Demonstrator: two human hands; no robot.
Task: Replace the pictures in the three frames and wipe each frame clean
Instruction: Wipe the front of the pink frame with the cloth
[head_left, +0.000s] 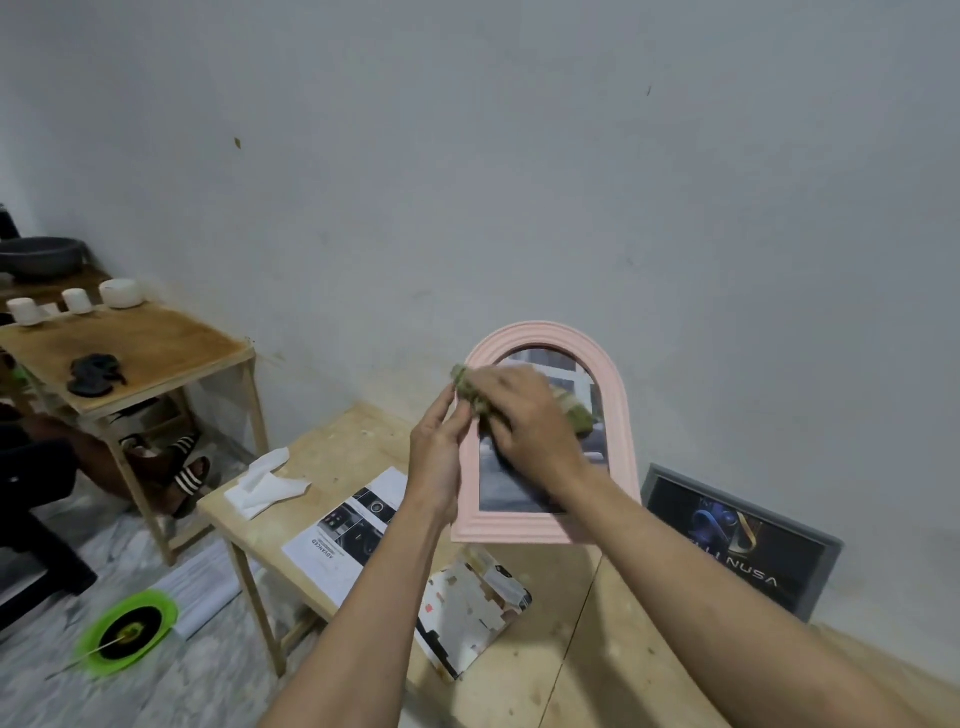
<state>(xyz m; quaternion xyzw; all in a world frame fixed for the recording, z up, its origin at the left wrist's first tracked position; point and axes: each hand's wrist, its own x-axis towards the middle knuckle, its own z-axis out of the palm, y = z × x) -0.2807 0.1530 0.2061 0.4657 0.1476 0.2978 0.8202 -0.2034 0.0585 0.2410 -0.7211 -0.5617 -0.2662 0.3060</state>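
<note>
With the left hand (436, 441) gripping the pink frame (621, 415) and the right hand (524, 410) rubbing a clutched cloth (579, 415) over it near the tabletop's (519, 691) back edge, wiping seems underway, others likely remaining.

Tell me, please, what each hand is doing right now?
Left hand: grips the left edge of the pink arched frame.
Right hand: presses a greenish cloth against the frame's front.

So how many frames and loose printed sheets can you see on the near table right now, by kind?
Picture frames: 2, the pink arched frame and the grey frame
Loose printed sheets: 2, the white leaflet and the patterned sheet
Total: 4
</note>
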